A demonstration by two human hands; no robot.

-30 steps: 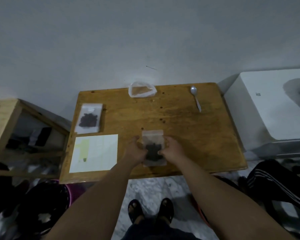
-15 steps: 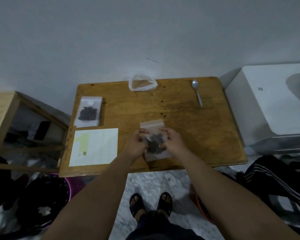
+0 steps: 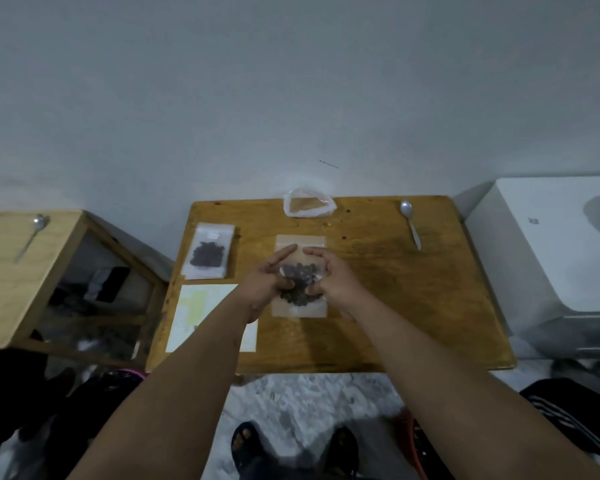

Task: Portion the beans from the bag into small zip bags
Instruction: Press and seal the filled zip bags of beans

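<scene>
A small clear zip bag (image 3: 299, 306) with dark beans in it lies flat on the wooden table (image 3: 413, 306). My left hand (image 3: 264, 282) and my right hand (image 3: 329, 275) rest on either side of it, fingers pressing on the bag over the beans, index fingers pointing toward each other near its top. A second filled zip bag (image 3: 209, 252) lies at the table's left. The nearly empty clear source bag (image 3: 309, 206) sits at the far edge by the wall.
A metal spoon (image 3: 410, 223) lies at the far right of the table. A white sheet of paper (image 3: 201, 313) lies under my left forearm. A wooden cabinet (image 3: 11, 275) with another spoon (image 3: 32, 237) stands left; a white appliance (image 3: 551, 258) stands right.
The bean bag was held up off the table between both hands; now it lies flat, further from me, with both hands pressing on it.
</scene>
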